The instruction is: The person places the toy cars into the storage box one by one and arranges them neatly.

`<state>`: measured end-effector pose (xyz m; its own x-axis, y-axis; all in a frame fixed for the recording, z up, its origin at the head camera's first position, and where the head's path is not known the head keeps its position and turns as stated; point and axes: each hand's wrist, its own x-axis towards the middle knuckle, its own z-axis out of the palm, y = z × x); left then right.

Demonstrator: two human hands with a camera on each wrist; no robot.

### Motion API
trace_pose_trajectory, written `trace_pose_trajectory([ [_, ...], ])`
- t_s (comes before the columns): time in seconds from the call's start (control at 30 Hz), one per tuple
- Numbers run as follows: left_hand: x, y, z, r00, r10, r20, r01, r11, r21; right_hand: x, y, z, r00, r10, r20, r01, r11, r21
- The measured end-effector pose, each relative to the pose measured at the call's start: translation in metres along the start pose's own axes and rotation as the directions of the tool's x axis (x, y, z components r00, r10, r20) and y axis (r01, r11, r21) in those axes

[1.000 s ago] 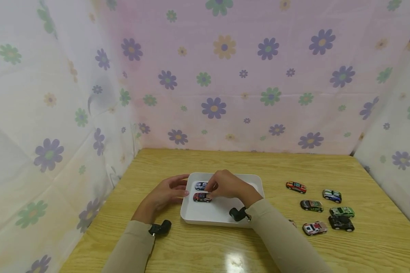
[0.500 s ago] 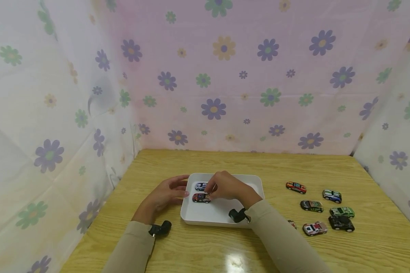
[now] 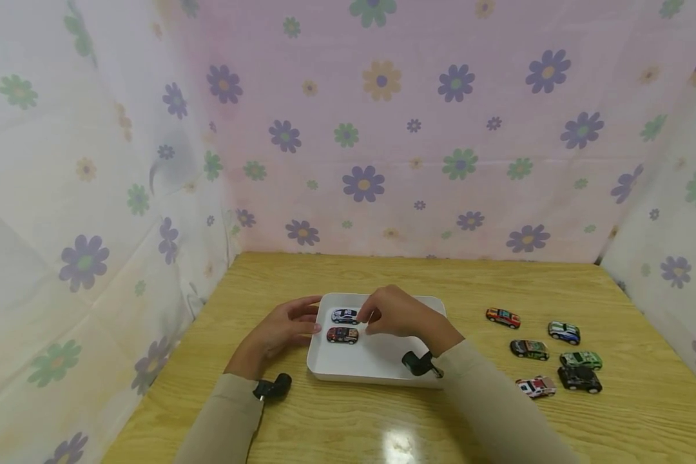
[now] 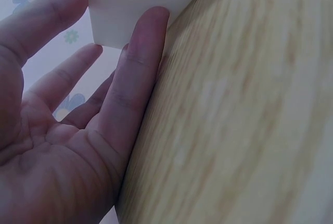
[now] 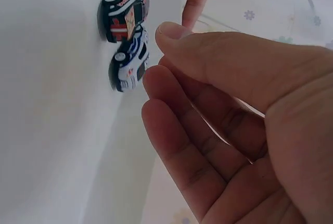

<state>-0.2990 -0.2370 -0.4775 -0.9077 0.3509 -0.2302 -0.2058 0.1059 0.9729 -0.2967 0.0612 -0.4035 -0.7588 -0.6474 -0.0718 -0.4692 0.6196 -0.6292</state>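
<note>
Red-and-black toy car (image 3: 343,335) and white-and-blue toy car (image 3: 345,316) lie side by side in the white tray (image 3: 348,365), apparently done; six other toy cars (image 3: 580,379) are left on the table (image 3: 325,425); the right hand (image 3: 405,313) is beside the pair, thumb and fingers apart, holding nothing; the left hand (image 3: 278,332), fingers spread, touches the tray's wall; printed car lettering is unreadable

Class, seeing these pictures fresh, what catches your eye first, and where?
Flowered cloth fills the back and sides. Mid-view, a white tray holds two toy cars, the left hand at its left side and the right hand over it. Six more cars stand on the table at the right.
</note>
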Motion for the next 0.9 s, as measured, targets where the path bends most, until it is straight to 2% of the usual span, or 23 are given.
trace_pose_trajectory([
  [0.27,0.001,0.0,0.001,1.0,0.014,0.003,-0.014,1.0,0.014,-0.032,0.009,-0.014,0.998,-0.059,-0.036,0.058,0.998,-0.008],
  [0.57,-0.001,0.0,0.003,1.0,0.017,-0.002,-0.017,1.0,0.008,-0.066,0.024,-0.029,0.99,-0.094,-0.105,0.088,0.994,-0.056],
  [0.73,-0.002,0.0,0.004,1.0,0.0,-0.016,0.0,1.0,0.014,-0.085,0.035,-0.033,0.983,-0.129,-0.13,0.117,0.988,-0.096],
  [0.9,0.0,0.001,0.002,1.0,0.002,-0.014,-0.002,1.0,0.005,-0.103,0.046,-0.039,0.971,-0.147,-0.191,0.126,0.985,-0.115],
])
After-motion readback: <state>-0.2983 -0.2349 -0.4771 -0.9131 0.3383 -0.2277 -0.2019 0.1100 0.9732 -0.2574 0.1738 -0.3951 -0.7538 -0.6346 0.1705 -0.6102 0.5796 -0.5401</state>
